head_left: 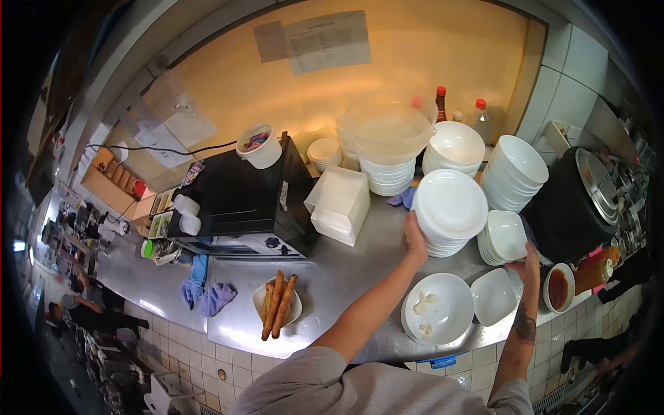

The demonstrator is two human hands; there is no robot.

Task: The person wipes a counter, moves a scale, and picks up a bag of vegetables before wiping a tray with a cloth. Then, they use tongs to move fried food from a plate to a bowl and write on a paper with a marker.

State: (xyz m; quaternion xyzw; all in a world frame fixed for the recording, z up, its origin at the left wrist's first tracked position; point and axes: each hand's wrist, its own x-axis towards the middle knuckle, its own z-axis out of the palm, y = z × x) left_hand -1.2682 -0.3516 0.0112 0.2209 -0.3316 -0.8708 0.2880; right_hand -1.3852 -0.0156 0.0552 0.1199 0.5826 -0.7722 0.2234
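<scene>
My left hand (415,238) curls against the left side of a stack of round white plates (452,202), its fingers partly hidden by the stack. At the lower right edge of a stack of squarish white bowls (506,235), my right hand (528,264) grips the rim and side. Below the hands sits a large white bowl (443,321) with a few pale pieces inside. Beside it is a single squarish white bowl (494,297). A bowl of red-brown sauce (557,289) stands right of my right hand.
Several long fried rolls (278,304) lie across a small bowl at the counter's front. A black oven (235,200) stands left, near a white paper-like box (339,204). More stacked bowls (513,173) and a black cooker (570,207) are on the right.
</scene>
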